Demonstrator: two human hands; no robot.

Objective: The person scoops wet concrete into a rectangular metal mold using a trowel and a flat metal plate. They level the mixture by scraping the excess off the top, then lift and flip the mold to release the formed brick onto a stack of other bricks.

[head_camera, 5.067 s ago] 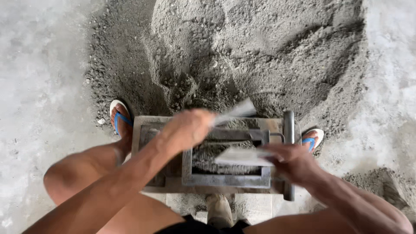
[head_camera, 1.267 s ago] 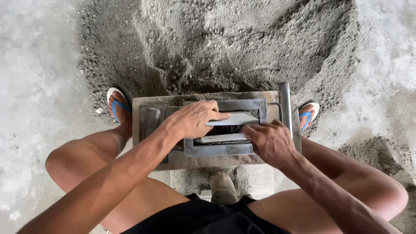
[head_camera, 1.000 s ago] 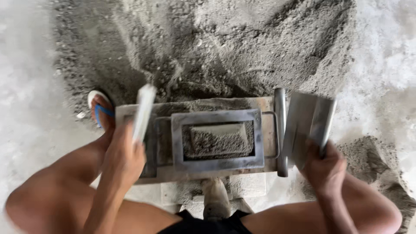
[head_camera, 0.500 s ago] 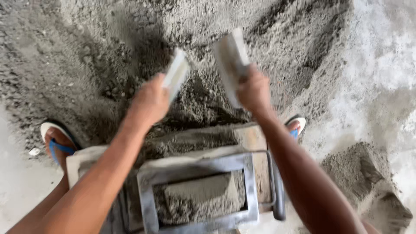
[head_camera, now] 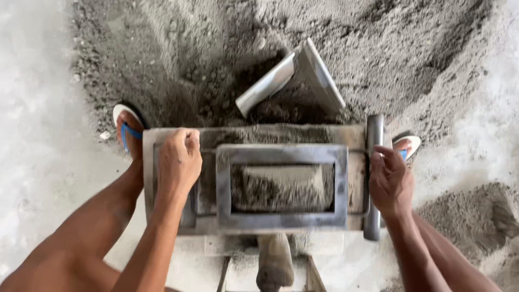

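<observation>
A grey metal block mould (head_camera: 281, 223) stands between my feet, its rectangular cavity packed with damp sand mix (head_camera: 281, 188). My left hand (head_camera: 178, 162) grips the mould's left end, fingers curled over the frame. My right hand (head_camera: 389, 181) closes around the vertical metal bar handle (head_camera: 374, 178) on the right end. Two flat metal scraper plates (head_camera: 294, 78) lie dropped on the sand pile just beyond the mould, leaning against each other.
A big heap of grey sand mix (head_camera: 216, 59) fills the ground ahead. My feet in blue-strapped sandals, left (head_camera: 127, 130) and right (head_camera: 408, 145), flank the mould. A smaller sand mound (head_camera: 470, 216) lies at right. Pale concrete floor (head_camera: 38, 135) at left.
Both hands carried the two plates off the mould up to the sand pile and let them go there. They came back and took hold of the mould's two ends.
</observation>
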